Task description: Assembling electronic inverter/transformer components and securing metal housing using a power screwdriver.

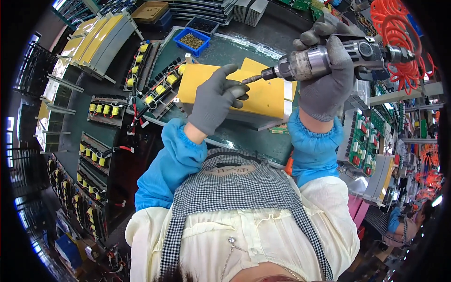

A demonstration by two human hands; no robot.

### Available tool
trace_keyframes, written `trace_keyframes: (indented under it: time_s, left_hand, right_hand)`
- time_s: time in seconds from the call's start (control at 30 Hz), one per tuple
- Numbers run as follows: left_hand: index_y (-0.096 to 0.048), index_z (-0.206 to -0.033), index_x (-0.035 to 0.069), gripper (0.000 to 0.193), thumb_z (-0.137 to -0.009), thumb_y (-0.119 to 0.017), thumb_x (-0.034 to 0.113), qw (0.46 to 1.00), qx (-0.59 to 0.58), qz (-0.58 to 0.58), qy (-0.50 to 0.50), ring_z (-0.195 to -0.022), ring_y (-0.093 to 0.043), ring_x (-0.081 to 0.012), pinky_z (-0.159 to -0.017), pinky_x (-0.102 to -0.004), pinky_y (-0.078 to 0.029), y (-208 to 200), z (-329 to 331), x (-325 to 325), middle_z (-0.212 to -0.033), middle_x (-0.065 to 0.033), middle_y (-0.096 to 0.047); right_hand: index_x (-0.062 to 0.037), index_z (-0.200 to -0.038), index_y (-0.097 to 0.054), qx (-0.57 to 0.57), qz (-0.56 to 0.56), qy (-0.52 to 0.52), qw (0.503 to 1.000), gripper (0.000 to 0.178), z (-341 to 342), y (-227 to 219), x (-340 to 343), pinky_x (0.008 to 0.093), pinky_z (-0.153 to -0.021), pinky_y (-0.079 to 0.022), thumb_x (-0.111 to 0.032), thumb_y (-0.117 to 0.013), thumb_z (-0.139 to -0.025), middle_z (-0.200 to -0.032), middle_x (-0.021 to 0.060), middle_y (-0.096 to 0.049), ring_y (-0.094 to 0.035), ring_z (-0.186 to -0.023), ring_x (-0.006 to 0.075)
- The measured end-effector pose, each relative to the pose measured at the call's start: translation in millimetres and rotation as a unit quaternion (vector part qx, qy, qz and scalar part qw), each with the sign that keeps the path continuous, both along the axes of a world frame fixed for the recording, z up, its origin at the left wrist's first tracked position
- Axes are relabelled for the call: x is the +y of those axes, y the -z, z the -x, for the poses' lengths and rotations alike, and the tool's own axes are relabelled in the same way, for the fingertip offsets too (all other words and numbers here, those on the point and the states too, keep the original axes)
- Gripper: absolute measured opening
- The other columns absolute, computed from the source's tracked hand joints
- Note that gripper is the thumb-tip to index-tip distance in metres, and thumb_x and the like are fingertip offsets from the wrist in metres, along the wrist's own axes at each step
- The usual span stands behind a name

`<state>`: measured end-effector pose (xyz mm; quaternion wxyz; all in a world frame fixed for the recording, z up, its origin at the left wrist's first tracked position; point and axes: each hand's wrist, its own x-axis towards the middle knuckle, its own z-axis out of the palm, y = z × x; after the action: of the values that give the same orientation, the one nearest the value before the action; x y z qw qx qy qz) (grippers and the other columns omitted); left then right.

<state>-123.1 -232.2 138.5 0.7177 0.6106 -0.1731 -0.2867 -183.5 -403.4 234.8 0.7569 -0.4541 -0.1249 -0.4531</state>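
Note:
My right hand (327,77), in a grey glove, is wrapped round a metal air screwdriver (310,62). Its long bit points left, with the tip at the fingers of my left hand (212,99). That hand, gloved in grey too, is closed in a pinch at the bit's tip; whatever small thing is between the fingers is hidden. Beneath both lies a yellow-topped box-like housing (263,101) with pale metal edges, resting on the green bench (225,42). The left hand is over its upper face. Another yellow panel (252,65) shows behind it.
A blue tray (206,43) of small brass-coloured screws stands beyond the housing. Boards with yellow coils (162,87) and wires lie to the left, near stacked yellow panels (101,42). Red coiled air hose (392,28) hangs at right above green circuit boards (364,141). Another person (399,225) sits lower right.

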Motion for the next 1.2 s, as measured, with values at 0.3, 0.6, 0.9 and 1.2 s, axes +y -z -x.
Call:
trace_keyframes:
  time_s: [0.3,0.6,0.9,1.2]
  left_hand:
    - [-0.048,-0.136,0.002,0.044,-0.093,-0.059,-0.002,0.975,-0.203,-0.089,0.011,-0.093,-0.071,-0.0181,-0.069,-0.0243,-0.059,10.2,11.1,12.4,-0.104,-0.0151,-0.071]
    - [-0.049,-0.133,0.002,0.041,-0.094,-0.060,0.001,0.965,-0.242,-0.099,0.019,-0.092,-0.071,-0.0189,-0.070,-0.0263,-0.060,14.3,10.0,18.2,-0.103,-0.0153,-0.071]
    - [-0.048,-0.135,0.003,0.044,-0.093,-0.061,0.002,0.949,-0.267,-0.101,0.132,-0.090,-0.072,-0.0193,-0.069,-0.0266,-0.060,7.3,-1.6,0.3,-0.100,-0.0153,-0.072]
    - [-0.057,-0.126,0.007,0.034,-0.094,-0.061,0.016,0.880,-0.400,-0.216,0.134,-0.081,-0.070,-0.0226,-0.069,-0.0360,-0.055,16.0,-7.3,-29.0,-0.092,-0.0118,-0.070]
  right_hand:
    - [-0.0027,-0.123,-0.049,0.071,0.000,-0.043,0.997,0.035,-1.1,11.9,12.4,0.0427,-0.073,-0.061,-0.003,-0.059,-0.090,-0.107,0.0150,-0.063,-0.068,-0.088,0.0256]
    - [-0.0037,-0.122,-0.050,0.065,-0.017,-0.050,0.996,0.034,-1.3,14.6,12.1,0.0449,-0.074,-0.061,-0.004,-0.059,-0.090,-0.106,0.0176,-0.064,-0.068,-0.089,0.0258]
    - [-0.0010,-0.120,-0.049,0.100,-0.042,-0.001,0.994,0.033,14.1,15.7,-9.5,0.0429,-0.075,-0.060,-0.006,-0.061,-0.090,-0.104,0.0189,-0.064,-0.068,-0.088,0.0257]
    - [0.0014,-0.122,-0.051,0.122,0.039,0.097,0.987,0.035,32.7,26.4,-32.5,0.0381,-0.071,-0.062,-0.003,-0.060,-0.088,-0.103,0.0163,-0.066,-0.070,-0.084,0.0245]
